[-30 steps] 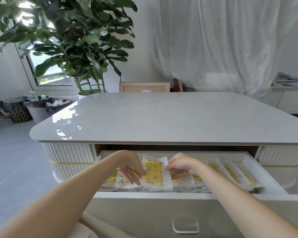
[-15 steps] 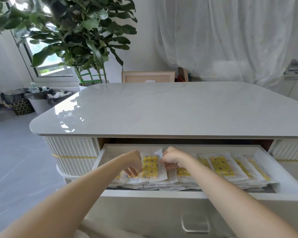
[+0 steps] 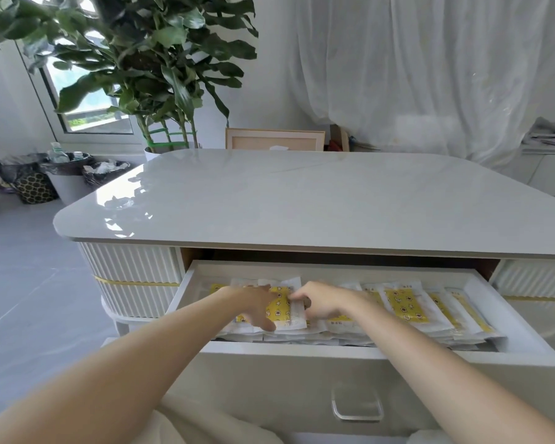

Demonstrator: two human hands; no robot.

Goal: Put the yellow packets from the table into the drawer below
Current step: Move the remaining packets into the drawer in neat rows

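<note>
The white drawer (image 3: 359, 268) under the glossy table top (image 3: 302, 203) stands pulled out. It holds rows of clear packets with yellow printed inserts (image 3: 405, 305). One yellow packet (image 3: 282, 308) lies on top of the left rows. My left hand (image 3: 256, 304) rests on its left half with the fingers stretched out and pointing down towards the drawer front. My right hand (image 3: 321, 300) has curled fingers and pinches the packet's right edge. No packets show on the table top.
The drawer front carries a clear handle (image 3: 357, 411). A large potted plant (image 3: 161, 75) stands behind the table's left corner, with waste bins (image 3: 68, 177) on the floor further left. A wooden frame (image 3: 274, 139) and white curtain lie behind.
The packet has gone from tilted up to lying flat on the stack. My left hand's fingers have spread over it. The right hand keeps its pinch on the right edge.
</note>
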